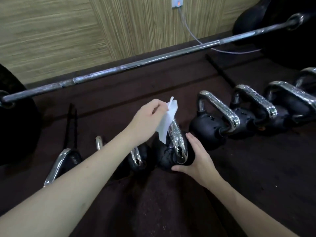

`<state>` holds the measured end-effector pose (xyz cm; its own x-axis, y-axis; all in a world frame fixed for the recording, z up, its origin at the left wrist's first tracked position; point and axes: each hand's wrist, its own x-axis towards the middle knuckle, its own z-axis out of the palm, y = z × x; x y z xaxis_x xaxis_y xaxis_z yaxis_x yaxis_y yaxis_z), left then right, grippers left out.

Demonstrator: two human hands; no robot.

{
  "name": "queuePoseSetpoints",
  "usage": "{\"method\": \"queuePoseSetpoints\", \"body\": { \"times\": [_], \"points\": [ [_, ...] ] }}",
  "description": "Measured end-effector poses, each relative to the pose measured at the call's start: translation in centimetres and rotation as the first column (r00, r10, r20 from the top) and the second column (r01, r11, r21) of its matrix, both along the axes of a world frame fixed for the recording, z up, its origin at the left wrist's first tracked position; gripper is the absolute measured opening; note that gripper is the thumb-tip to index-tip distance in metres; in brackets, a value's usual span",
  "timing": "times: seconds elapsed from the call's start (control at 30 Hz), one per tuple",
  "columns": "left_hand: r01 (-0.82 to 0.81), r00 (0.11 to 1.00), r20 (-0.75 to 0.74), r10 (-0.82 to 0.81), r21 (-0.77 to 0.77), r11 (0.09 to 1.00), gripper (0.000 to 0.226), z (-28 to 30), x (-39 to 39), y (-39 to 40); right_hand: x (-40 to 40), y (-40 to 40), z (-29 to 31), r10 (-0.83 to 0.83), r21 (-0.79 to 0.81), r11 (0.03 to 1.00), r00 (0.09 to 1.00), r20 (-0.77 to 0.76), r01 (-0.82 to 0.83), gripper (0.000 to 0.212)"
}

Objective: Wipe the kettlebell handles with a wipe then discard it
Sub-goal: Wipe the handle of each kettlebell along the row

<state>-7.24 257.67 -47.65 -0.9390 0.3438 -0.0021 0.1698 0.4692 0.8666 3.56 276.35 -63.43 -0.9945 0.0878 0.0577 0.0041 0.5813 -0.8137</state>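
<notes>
White wipe draped over chrome handle of black kettlebell, standing on dark floor.

Dark brown rubber-mat floor with seams, filling centre to 6 o'clock. Wood-grain wall panelling from 10 to 1 o'clock. White wall socket with lit indicator at 12 o'clock; grey cable trailing down to floor.

Two hands are showing, one white wipe, one long barbell, and at least seven chrome-handled kettlebells are sitting on the floor.
</notes>
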Motion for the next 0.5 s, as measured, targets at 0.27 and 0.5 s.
{"method": "queuePoseSetpoints", "body": {
  "times": [0.27, 0.5],
  "points": [
    [0.083, 0.981, 0.178, -0.074, -0.043, 0.996, 0.028, -1.7, -2.7, 2.5, -0.3, 1.2, 0.6, 0.029, -0.071, 0.997, 0.998, 0.05, -0.025, 0.128],
    [0.276, 0.748, -0.436, -0.5, -0.481, 0.832, 0.037, -3.0, 1.3, 0.9, -0.5, 1.6, 0.9, 0.043, -0.06, 0.997, 0.996, 0.077, -0.038, 0.127]
  ]
}}
